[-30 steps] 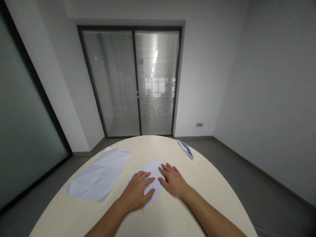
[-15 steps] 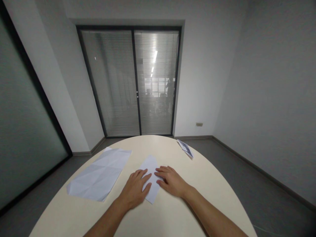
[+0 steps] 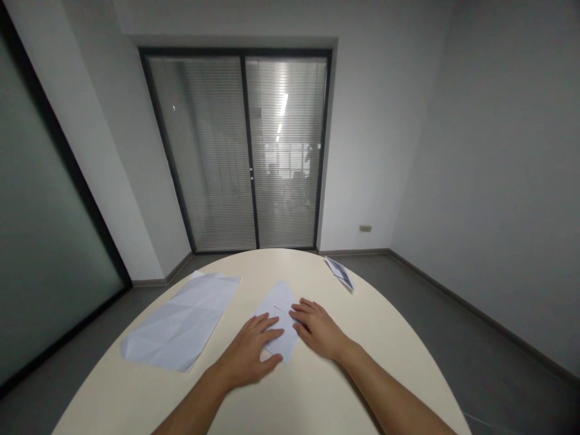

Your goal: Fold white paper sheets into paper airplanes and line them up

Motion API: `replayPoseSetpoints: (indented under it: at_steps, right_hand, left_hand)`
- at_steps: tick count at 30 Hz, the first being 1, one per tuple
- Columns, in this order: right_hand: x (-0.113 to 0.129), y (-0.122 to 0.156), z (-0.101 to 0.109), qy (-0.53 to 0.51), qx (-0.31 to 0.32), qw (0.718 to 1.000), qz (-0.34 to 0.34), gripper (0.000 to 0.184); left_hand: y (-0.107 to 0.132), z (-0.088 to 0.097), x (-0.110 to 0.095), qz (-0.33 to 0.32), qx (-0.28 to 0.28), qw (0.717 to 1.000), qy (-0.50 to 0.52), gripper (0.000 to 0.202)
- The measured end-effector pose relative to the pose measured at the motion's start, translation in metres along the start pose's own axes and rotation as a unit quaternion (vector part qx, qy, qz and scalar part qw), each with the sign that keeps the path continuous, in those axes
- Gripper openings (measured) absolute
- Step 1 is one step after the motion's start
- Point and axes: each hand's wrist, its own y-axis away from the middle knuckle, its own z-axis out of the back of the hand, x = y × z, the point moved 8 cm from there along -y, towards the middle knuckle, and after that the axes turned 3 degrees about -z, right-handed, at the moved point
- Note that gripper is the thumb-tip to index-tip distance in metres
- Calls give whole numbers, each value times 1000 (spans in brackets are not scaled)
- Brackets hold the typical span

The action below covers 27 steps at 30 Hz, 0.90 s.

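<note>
Between my hands a folded sheet of white paper (image 3: 278,296) lies flat on the round table (image 3: 317,399). A short dark line, like a fold edge, shows near its middle. My left hand (image 3: 256,350) rests over the paper's left and near side, palm down, with fingers spread. At the paper's right edge is my right hand (image 3: 317,326), its fingers stretched out, the fingertips touching or just above the edge. Neither hand grips the paper. Part of the paper is hidden under my left fingers.
A larger creased white sheet (image 3: 181,320) lies on the table's left side. Near the far right edge sits a small folded paper piece (image 3: 339,275). Beyond the table stand a glass door with blinds (image 3: 244,151) and grey walls.
My right hand has shifted slightly up and right. My left hand's fingers have spread wider and reach further right. The folded paper looks wider, and a line now shows in its middle.
</note>
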Motion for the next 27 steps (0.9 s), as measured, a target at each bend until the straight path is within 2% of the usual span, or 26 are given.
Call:
replayPoseSetpoints:
  at_steps: [5, 13, 20, 23, 27]
  right_hand:
    - [13, -1, 5, -49, -5, 997, 56, 33]
    - [14, 5, 4, -66, 45, 995, 56, 48]
    - [11, 6, -1, -67, 60, 994, 55, 63]
    - [10, 6, -3, -69, 61, 994, 56, 65]
    - [13, 6, -1, -71, 53, 994, 59, 58]
  left_hand:
    - [-2, -1, 1, 10, 16, 1000, 3, 58]
    - [-2, -1, 6, 40, -9, 999, 9, 54]
    - [-4, -1, 8, 58, -22, 998, 6, 55]
    - [-4, -1, 9, 61, -28, 998, 5, 54]
    - [-2, 0, 10, 56, -49, 997, 5, 49]
